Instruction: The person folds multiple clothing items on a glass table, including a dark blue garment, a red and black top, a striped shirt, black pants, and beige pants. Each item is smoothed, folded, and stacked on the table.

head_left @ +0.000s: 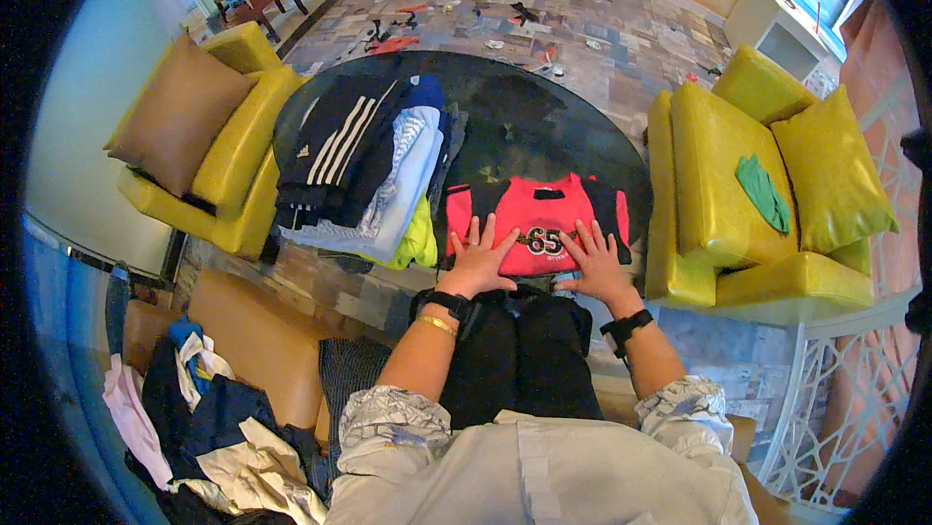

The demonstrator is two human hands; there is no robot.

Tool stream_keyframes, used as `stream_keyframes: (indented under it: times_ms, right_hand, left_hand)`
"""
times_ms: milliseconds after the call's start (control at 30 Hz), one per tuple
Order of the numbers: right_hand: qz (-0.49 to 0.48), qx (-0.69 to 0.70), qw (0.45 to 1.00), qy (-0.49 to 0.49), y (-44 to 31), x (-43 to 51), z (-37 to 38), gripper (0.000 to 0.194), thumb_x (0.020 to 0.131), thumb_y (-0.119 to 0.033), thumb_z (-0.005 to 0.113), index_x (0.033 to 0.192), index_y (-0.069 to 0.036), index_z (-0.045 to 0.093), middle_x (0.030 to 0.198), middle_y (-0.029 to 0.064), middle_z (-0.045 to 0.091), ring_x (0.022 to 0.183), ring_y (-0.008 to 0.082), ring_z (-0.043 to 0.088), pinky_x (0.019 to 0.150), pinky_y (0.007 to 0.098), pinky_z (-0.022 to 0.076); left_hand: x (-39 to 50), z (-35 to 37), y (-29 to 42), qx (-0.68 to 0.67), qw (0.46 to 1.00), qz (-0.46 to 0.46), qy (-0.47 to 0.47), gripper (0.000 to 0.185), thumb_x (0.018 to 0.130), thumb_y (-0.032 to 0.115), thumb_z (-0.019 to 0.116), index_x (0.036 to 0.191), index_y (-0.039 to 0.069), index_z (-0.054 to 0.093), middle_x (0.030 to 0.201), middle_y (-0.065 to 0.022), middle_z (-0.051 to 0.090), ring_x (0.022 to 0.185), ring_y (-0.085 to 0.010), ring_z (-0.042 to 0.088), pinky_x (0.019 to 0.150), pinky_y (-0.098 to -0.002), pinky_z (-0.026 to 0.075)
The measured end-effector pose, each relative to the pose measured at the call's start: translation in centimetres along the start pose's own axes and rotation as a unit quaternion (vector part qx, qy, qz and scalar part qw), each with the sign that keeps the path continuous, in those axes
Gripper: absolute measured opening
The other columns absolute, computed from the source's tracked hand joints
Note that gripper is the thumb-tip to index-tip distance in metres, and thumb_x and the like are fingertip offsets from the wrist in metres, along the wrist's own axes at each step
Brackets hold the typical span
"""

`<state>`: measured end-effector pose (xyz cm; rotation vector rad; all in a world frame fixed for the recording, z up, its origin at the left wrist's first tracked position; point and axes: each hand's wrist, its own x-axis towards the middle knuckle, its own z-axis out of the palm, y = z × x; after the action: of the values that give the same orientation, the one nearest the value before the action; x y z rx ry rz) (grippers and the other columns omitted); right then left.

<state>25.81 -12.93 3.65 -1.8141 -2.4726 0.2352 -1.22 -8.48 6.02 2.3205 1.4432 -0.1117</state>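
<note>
A red shirt [542, 215] with black sleeves and a printed number lies folded flat at the near edge of the dark oval table [502, 102]. My left hand [480, 255] rests on its lower left part with the fingers spread. On the lower right part lies my right hand [598, 263], its fingers also apart. Neither hand grips anything. Left of the shirt is a stack of folded clothes: black trousers with white stripes [342, 139] on top, light blue denim [393, 212] under them, and a neon yellow garment [416, 237] low down.
Yellow armchairs flank the table; the left one [247, 175] holds a brown cushion [186, 117], the right one [728, 182] a green cloth [762, 193]. Loose clothes [226, 416] are heaped on the tan seat [255, 335] at my left. Small scraps litter the floor [466, 8] beyond.
</note>
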Motion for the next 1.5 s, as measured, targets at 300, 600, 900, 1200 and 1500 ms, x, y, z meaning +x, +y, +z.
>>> stream_keyframes:
  times_ms: [300, 600, 900, 1200, 1500]
  right_hand:
    - [0.008, -0.065, 0.996, 0.056, -0.5, -0.8, 1.7, 0.091, 0.066, -0.032, 0.084, 0.146, -0.033, 0.041, 0.156, 0.0063, 0.031, 0.144, 0.0349, 0.027, 0.109, 0.0591, 0.0297]
    - [-0.021, -0.019, 0.978, 0.207, 0.1, -2.7, 3.7, 0.054, 0.074, -0.009, 0.068, 0.126, -0.024, 0.063, 0.134, 0.0024, 0.060, 0.127, 0.0270, 0.052, 0.098, 0.0497, 0.0412]
    - [-0.029, 0.050, 0.976, 0.208, -0.5, -3.2, -1.8, 0.029, 0.076, -0.004, 0.057, 0.099, -0.016, 0.069, 0.079, 0.0090, 0.067, 0.074, 0.0322, 0.066, 0.063, 0.0439, 0.0518]
    - [-0.079, 0.099, 0.966, 0.226, -4.4, -4.0, -15.0, 0.024, 0.072, -0.002, 0.062, 0.091, -0.013, 0.072, 0.083, 0.0141, 0.070, 0.076, 0.0350, 0.068, 0.066, 0.0432, 0.0538]
    - [-0.159, 0.134, 0.955, 0.213, -11.7, 2.7, -24.4, 0.026, 0.074, -0.001, 0.061, 0.093, -0.014, 0.073, 0.085, 0.0136, 0.070, 0.079, 0.0353, 0.068, 0.068, 0.0434, 0.0539]
  left_hand:
    - [-0.7, 1.2, 0.1, 0.077, 0.997, 0.005, 0.018, 0.081, 0.080, 0.015, 0.069, 0.150, 0.036, 0.034, 0.161, -0.0183, 0.015, 0.144, -0.0471, 0.021, 0.102, -0.0760, 0.028]
    - [-2.0, 3.1, -0.6, 0.048, 0.998, 0.013, 0.038, 0.045, 0.094, 0.019, 0.047, 0.138, 0.029, 0.053, 0.155, -0.0171, 0.032, 0.138, -0.0434, 0.037, 0.103, -0.0646, 0.038]
    - [-5.4, 1.9, -0.3, 0.055, 0.972, 0.090, 0.212, 0.010, 0.082, 0.011, 0.055, 0.090, 0.007, 0.061, 0.087, -0.0123, 0.064, 0.079, -0.0332, 0.067, 0.063, -0.0453, 0.056]
    - [-14.2, -6.1, 3.5, -0.144, 0.948, 0.072, 0.275, 0.029, 0.078, 0.013, 0.063, 0.107, 0.011, 0.065, 0.090, -0.0165, 0.068, 0.081, -0.0366, 0.067, 0.069, -0.0472, 0.054]
    - [-22.8, -16.8, 3.1, -0.209, 0.908, -0.010, 0.362, 0.033, 0.073, 0.010, 0.064, 0.107, 0.012, 0.067, 0.092, -0.0157, 0.069, 0.083, -0.0368, 0.067, 0.071, -0.0450, 0.054]
